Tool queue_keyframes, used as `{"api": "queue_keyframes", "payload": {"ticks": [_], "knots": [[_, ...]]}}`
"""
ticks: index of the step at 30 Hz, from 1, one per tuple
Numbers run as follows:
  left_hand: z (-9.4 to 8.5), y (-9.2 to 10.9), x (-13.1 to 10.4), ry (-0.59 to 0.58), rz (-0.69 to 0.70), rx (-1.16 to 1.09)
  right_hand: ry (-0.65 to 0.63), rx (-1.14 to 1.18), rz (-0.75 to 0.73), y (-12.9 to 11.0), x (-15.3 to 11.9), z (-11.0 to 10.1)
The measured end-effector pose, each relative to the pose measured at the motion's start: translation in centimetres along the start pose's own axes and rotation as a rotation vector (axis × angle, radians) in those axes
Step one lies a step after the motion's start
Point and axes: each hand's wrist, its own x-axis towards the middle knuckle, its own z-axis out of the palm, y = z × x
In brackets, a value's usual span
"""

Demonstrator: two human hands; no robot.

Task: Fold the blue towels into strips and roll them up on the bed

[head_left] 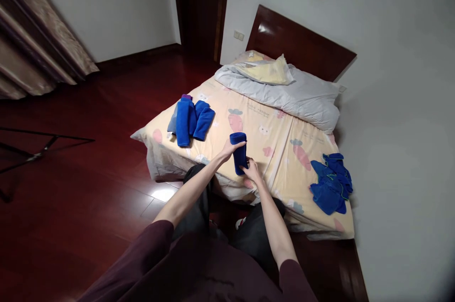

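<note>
Between my two hands is a rolled blue towel [239,157], held above the near edge of the bed. My left hand [230,149] grips its upper left side, thumb across the front near the top end. Lower down, my right hand [251,170] pinches the right side by the bottom end. To the left on the bed lies a pile of folded or rolled blue towels [183,122], with a grey and a purple piece partly hidden under it. At the right edge sits a loose heap of crumpled blue cloths [330,186], some with green edging.
The bed [273,138] has a carrot-print sheet, with a grey-white quilt [309,96] and a pale yellow pillow [270,72] toward the dark headboard [302,41]. A black metal stand [46,145] is on the red floor at left. Curtains [31,41] hang at the far left.
</note>
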Motion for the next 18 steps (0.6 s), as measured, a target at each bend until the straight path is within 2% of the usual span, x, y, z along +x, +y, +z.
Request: {"api": "queue_keyframes", "payload": {"ticks": [4,8,13,18], "knots": [[-0.9,5.0,0.7,-0.173,0.069,0.246,0.005,0.080,-0.004,-3.8,2.6,1.4],[-2.7,8.6,1.4,-0.220,0.142,0.410,0.046,0.116,-0.042,-6.9,5.2,2.9],[-5.9,11.6,2.6,-0.208,0.189,0.494,0.009,0.121,-0.004,-10.7,9.0,4.8],[-9.3,13.0,3.9,-0.195,0.235,0.563,-0.015,0.150,-0.043,-13.2,12.2,8.0]]}}
